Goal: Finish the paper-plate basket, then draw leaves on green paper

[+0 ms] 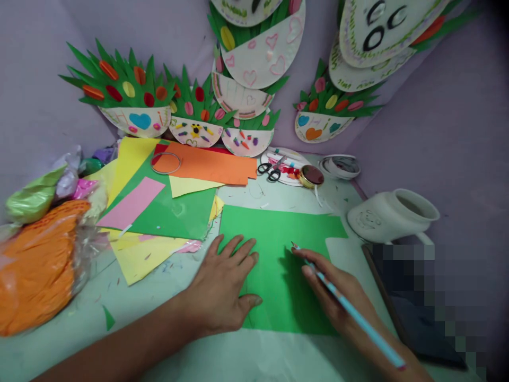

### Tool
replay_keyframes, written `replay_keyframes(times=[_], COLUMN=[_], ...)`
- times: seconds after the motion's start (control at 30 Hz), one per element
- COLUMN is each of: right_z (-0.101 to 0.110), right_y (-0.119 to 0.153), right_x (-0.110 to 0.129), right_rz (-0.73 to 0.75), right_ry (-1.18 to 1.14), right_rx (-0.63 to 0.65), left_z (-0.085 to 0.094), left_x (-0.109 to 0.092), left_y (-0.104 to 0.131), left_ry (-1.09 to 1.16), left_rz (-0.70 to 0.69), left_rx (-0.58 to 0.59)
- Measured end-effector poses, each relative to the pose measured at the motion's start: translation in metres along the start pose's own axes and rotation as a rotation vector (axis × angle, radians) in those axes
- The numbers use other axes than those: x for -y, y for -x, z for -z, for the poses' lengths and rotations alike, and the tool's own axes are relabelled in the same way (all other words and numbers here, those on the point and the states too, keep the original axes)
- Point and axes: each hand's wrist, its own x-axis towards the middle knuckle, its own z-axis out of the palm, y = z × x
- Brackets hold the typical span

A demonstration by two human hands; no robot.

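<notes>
A bright green sheet of paper (274, 228) lies flat on the table, with a notch cut from its right side. My left hand (226, 284) rests spread on the sheet's left edge, fingers apart. Between the thumb and fingers of my right hand (334, 286) is a light blue pencil (358, 318), its tip pointing up and left over the middle of the sheet. Whether the tip touches the paper I cannot tell. The hand casts a shadow on the green surface.
Coloured papers (178, 212) lie back left, beside bagged orange clay (40, 265). Black scissors (272, 168), a tape roll (340, 165) and a white mug (389, 215) stand behind and right. A dark tablet-like slab (409, 307) lies at right. Paper-plate flower baskets (137, 119) hang along the wall.
</notes>
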Motion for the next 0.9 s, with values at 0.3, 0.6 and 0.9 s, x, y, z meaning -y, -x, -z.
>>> replay_keyframes(times=[0.3,0.6,0.9], right_z=[-0.035,-0.049,-0.052], right_y=[-0.074,-0.062,-0.062], right_x=[0.035,0.009,0.008], right_rz=[-0.313,-0.230,-0.082], right_ry=[-0.639,-0.334,-0.266], right_rx=[-0.245,-0.198,-0.157], left_z=[0.001,0.000,-0.004], left_x=[0.003,0.008,0.007], left_y=[-0.003,-0.005,-0.006], left_ry=[0.051,0.124,0.125], left_rz=[0.018,0.017,0.026], left_rx=[0.001,0.063,0.034])
